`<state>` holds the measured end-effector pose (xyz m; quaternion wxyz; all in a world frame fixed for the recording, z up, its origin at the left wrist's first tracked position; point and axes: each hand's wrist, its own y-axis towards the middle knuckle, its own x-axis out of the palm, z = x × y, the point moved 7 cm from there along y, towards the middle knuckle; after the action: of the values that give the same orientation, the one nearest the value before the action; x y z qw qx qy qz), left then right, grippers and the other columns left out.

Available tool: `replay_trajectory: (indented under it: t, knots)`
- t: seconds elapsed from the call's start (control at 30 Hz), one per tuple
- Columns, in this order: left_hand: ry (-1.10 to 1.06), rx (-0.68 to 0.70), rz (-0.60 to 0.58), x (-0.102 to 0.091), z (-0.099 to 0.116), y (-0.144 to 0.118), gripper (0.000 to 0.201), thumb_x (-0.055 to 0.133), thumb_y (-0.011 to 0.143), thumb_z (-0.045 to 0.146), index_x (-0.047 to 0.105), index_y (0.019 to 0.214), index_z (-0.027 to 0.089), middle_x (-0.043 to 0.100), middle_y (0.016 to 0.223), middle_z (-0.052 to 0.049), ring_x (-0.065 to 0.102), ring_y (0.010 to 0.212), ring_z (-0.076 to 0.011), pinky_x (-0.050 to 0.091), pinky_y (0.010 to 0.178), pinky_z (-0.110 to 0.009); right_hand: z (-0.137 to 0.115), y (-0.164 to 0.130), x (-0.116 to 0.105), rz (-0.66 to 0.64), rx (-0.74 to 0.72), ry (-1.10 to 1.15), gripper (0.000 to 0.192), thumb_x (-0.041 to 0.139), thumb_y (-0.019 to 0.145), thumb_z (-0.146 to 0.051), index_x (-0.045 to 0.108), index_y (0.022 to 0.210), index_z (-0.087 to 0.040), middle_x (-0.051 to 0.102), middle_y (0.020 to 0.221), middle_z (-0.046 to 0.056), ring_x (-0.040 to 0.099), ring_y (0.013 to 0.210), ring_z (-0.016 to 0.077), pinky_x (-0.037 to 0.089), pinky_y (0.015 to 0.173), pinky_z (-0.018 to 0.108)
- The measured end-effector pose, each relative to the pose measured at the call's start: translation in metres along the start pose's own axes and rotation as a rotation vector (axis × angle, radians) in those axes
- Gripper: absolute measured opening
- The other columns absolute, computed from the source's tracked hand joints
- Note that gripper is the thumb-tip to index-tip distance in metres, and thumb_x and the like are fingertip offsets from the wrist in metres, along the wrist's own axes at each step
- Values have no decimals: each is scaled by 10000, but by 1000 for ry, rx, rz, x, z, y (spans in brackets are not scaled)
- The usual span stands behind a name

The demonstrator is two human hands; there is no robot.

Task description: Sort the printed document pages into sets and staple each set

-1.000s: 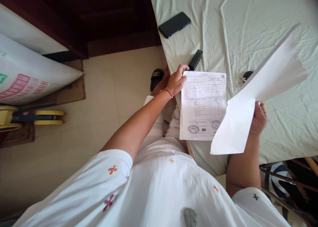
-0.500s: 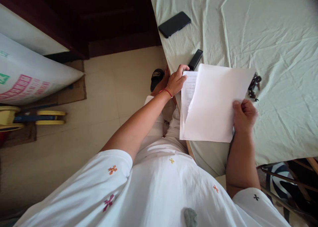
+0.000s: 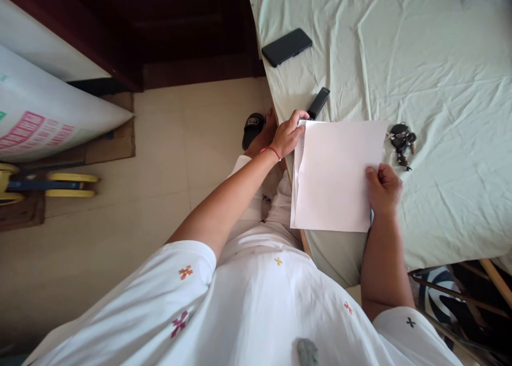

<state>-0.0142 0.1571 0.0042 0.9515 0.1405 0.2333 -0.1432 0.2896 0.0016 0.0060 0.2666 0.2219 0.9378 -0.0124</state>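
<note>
A stack of white paper sheets [image 3: 336,179] lies at the table's near left edge, its top sheet blank. My right hand [image 3: 384,189] pinches the right edge of the top sheet between thumb and curled fingers. At the upper left corner, my left hand [image 3: 288,134] grips the stack, fingers over its top edge and thumb on the face. A narrow black device [image 3: 319,102] lies just beyond the left fingertips. To the right of the paper rests a bunch of keys [image 3: 402,142] with a round dark fob.
A black phone [image 3: 287,47] lies farther back on the pale green tablecloth [image 3: 440,88]. Left on the floor are a white printed sack [image 3: 52,110] and a yellow-wheeled object [image 3: 72,185]. A chair frame [image 3: 460,296] stands at lower right.
My right hand has moved left with the top sheet, which now covers most of the printed page beneath. More of the keys shows. The left hand keeps its hold at the corner.
</note>
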Motion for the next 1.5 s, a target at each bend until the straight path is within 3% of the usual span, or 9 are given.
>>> replay_trajectory:
  t: [0.2, 0.4, 0.73, 0.83, 1.0, 1.17, 1.27, 1.4, 1.5]
  knots:
    - [-31, -6, 10, 1, 0, 0, 468, 333, 1057, 588, 583, 1260, 250, 702, 1276, -79, 654, 1180, -251, 467, 1053, -367, -13, -1, 0, -31, -85, -93, 259, 652, 918, -468, 712, 943, -217, 462, 618, -75, 361, 563, 107, 261, 551, 270]
    - [-30, 0, 21, 1, 1, -2, 597, 274, 1039, 694, 599, 1246, 237, 724, 1066, -77, 691, 1040, -256, 491, 978, -371, -23, 0, 1, -42, -108, -143, 270, 643, 921, -470, 718, 938, -212, 476, 622, -71, 382, 567, 106, 278, 558, 274]
    - [38, 8, -27, 6, -2, 0, 546, 408, 1028, 623, 662, 1283, 213, 769, 1181, -86, 715, 1023, -257, 528, 955, -371, -24, 2, 4, -37, -115, -190, 269, 638, 918, -474, 716, 953, -219, 494, 635, -66, 427, 598, 119, 324, 592, 279]
    - [41, 15, -13, 6, -2, 1, 498, 401, 1045, 556, 674, 1261, 200, 766, 1205, -96, 706, 1094, -263, 526, 989, -373, -23, 4, 4, 2, -138, -196, 242, 638, 905, -424, 713, 1029, -230, 585, 756, -38, 487, 679, 134, 402, 657, 293]
    - [27, -3, -10, 5, -4, 3, 407, 430, 1037, 458, 664, 1238, 193, 755, 1188, -96, 696, 1124, -261, 513, 1013, -367, -15, 8, 0, 39, -213, -208, 374, 706, 833, -353, 679, 1194, -261, 650, 1136, 47, 567, 1028, 202, 510, 893, 392]
    - [-150, -23, -22, 2, 5, 0, 401, 444, 1022, 505, 633, 1180, 189, 744, 1137, -79, 678, 1064, -225, 530, 972, -343, 2, 10, 0, -41, -54, -21, 681, 830, 742, -407, 589, 1365, -275, 683, 1265, 51, 632, 1072, 189, 486, 1055, 462]
    - [-307, -28, -27, 3, 19, -5, 436, 448, 1019, 578, 606, 1195, 212, 735, 1072, -57, 683, 1001, -210, 552, 909, -343, 2, 3, 0, -130, 81, 220, 783, 885, 689, -416, 559, 1390, -294, 724, 1151, 22, 689, 1003, 176, 540, 998, 430]
    - [-511, -68, -43, 5, 43, -10, 451, 535, 985, 628, 612, 1208, 244, 733, 1064, -41, 704, 989, -216, 571, 905, -368, -4, -19, 5, -304, 262, 481, 645, 931, 646, -478, 693, 1203, -259, 760, 990, 48, 732, 963, 239, 607, 872, 432]
    - [-721, -147, -42, 6, 56, -12, 496, 615, 937, 651, 622, 1229, 251, 732, 1027, -35, 716, 1025, -234, 568, 922, -374, 0, -37, 2, -312, 397, 522, 518, 965, 589, -503, 758, 985, -242, 780, 914, 78, 751, 903, 282, 641, 786, 461]
